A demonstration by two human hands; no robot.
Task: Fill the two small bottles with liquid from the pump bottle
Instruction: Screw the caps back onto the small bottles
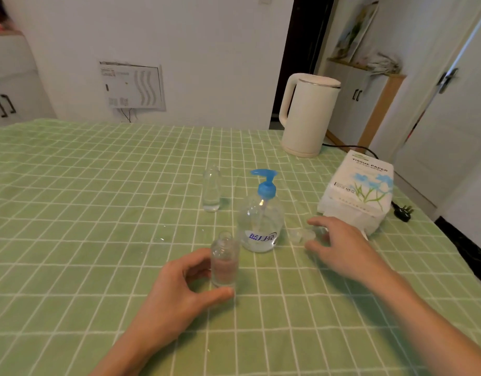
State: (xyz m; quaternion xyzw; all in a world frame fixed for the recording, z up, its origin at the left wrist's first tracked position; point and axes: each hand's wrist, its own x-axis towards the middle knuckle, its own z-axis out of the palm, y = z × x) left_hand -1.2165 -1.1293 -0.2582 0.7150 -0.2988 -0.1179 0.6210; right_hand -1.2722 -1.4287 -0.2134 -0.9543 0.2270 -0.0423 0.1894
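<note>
A clear pump bottle [261, 223] with a blue pump head stands mid-table, with little liquid at its bottom. One small clear bottle [224, 260] stands open-necked just in front of it, partly filled. My left hand [179, 291] curls around that bottle, thumb and fingers touching its sides. The second small clear bottle [211, 189] stands farther back, left of the pump bottle. My right hand [339, 244] hovers to the right, fingers spread over a small clear cap [301, 236] lying on the cloth. Whether the fingers touch the cap I cannot tell.
A green checked cloth [98, 185] covers the table. A cream kettle [307, 115] stands at the back right, its black cord and plug [402, 213] trailing by a pack of tissue paper [358, 191]. A few drops [160, 239] lie left of the bottles.
</note>
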